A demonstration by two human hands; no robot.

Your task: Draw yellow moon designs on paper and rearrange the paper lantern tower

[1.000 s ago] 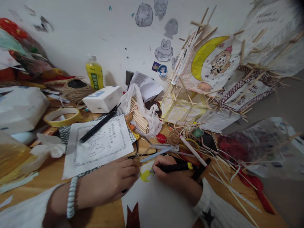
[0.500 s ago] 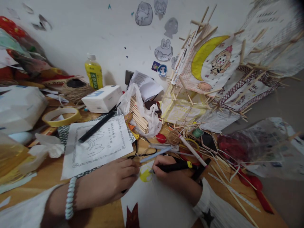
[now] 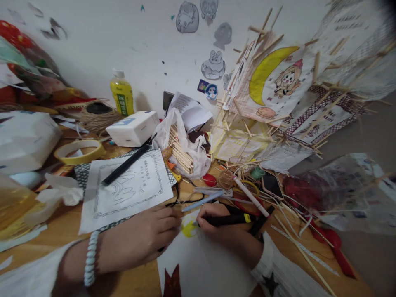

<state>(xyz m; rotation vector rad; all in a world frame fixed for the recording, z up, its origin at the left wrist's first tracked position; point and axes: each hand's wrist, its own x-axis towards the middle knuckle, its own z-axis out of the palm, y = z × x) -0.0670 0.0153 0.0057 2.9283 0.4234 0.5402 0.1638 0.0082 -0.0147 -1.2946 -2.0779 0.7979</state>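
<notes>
My right hand [image 3: 216,227] grips a black marker [image 3: 227,218] with a yellow end, its tip at a yellow-coloured patch [image 3: 189,228] on a white sheet of paper [image 3: 213,268]. My left hand [image 3: 154,231] rests at the sheet's left edge, its fingers curled together. A small dark bit of something shows under it; what it is I cannot make out. Low on the sheet is a dark red ribbon-like shape [image 3: 172,281]. Just beyond the hands lies a light blue pen [image 3: 202,201].
A drawn sheet [image 3: 123,202] with a black pen [image 3: 126,166] on it lies to the left. Behind stand a tape roll [image 3: 79,152], a white box [image 3: 133,128], a drink bottle [image 3: 121,93] and bagged sticks [image 3: 180,152]. Stick-framed paper lanterns [image 3: 275,82] and tangled cords crowd the right.
My right hand and the marker have shifted very slightly to the left over the yellow patch. My left hand stays in place.
</notes>
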